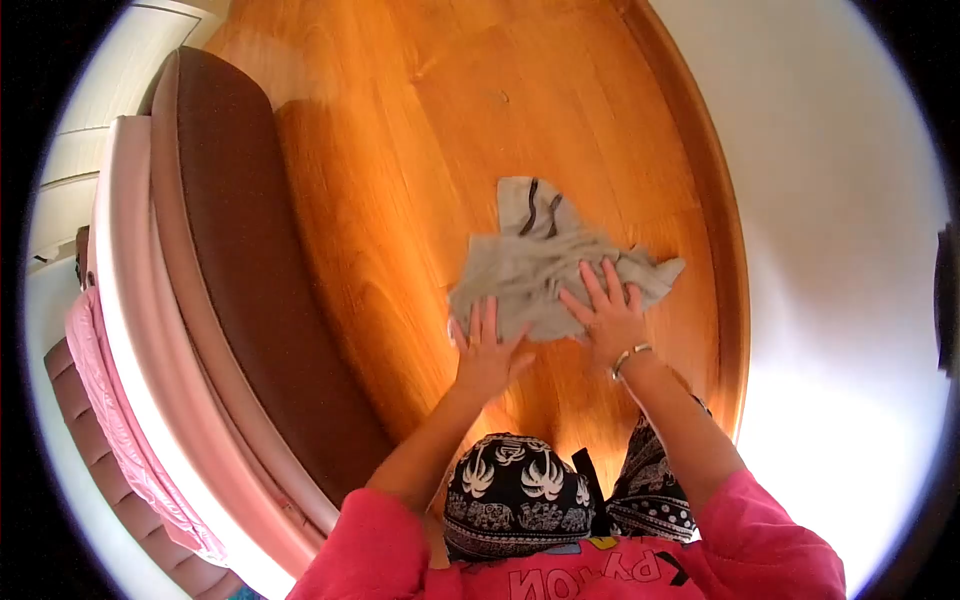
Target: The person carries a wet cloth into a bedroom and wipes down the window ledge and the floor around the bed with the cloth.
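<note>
A crumpled grey fabric cloth (520,270) with two dark stripes at its far end lies spread on the glossy orange-brown wooden floor (400,150). At the cloth's near left corner is the left hand (487,362), open and palm down, its fingers apart and reaching over the edge, the thumb out to the side. On the cloth's right part rests the right hand (612,325), also open, fingers splayed flat over the folds, with a slim metallic bracelet (630,360) at its wrist. Left of the cloth runs a long dark-brown upholstered bed side (260,250), holding a pale pink mattress (170,330) with a pink quilted cover (120,400) beyond. Far left of the cloth is a white panelled furniture front (130,60); what lies behind it cannot be told. Right of the cloth, a brown wooden skirting board (715,180) meets a white wall (830,200). Nearer than the cloth are black-and-white patterned trousers (520,495).
</note>
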Demonstrator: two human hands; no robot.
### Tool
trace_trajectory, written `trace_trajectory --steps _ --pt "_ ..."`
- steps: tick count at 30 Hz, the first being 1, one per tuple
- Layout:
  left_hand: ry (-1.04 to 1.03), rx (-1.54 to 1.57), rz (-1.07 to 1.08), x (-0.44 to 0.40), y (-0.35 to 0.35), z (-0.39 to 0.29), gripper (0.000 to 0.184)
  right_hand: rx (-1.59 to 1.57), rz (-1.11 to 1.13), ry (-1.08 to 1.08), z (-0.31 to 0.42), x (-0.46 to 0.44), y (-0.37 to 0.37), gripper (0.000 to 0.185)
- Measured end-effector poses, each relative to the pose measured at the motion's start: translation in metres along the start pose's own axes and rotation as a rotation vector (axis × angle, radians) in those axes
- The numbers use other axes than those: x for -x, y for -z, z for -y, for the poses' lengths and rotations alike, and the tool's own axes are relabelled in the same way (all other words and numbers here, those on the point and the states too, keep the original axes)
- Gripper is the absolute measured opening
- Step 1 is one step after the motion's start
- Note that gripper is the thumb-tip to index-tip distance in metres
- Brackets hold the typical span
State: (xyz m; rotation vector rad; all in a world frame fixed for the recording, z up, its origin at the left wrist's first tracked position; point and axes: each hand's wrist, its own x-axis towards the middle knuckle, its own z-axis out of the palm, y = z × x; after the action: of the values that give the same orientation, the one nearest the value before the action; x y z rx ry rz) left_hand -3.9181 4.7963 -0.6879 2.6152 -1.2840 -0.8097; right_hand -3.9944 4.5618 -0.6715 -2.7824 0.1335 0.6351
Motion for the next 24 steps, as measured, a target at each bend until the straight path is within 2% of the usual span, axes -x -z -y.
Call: trace_trajectory --steps 2,6,8,11,19,20,24 --pt "0.070 -0.038 -0.088 -0.071 0.022 0.015 0.060 -0.023 -0.144 -0.019 -0.018 -0.044 0.019 0.071" --pt "0.009 -0.029 -0.126 -0.172 0.104 0.062 0.066 -0.020 -0.184 -0.001 -0.050 -0.143 0.089 0.069" --pt "0.002 -0.078 0.078 -0.168 0.121 0.055 0.072 -0.059 -0.209 0.038 -0.051 -0.120 0.092 0.063" --pt "0.013 -0.052 -0.013 -0.176 0.117 0.058 0.071 0.019 -0.117 -0.056 -0.040 -0.131 0.097 0.064" --pt "0.220 0.066 0.043 -0.173 0.110 0.020 0.094 0.127 0.019 -0.223 -0.017 -0.144 0.103 0.067" --pt "0.146 0.062 0.040 -0.180 0.088 0.035 0.099 0.146 0.047 -0.235 -0.013 -0.145 0.105 0.068" --pt "0.193 0.041 0.191 -0.185 0.129 0.034 0.098 0.098 0.078 -0.275 -0.006 -0.159 0.113 0.070"
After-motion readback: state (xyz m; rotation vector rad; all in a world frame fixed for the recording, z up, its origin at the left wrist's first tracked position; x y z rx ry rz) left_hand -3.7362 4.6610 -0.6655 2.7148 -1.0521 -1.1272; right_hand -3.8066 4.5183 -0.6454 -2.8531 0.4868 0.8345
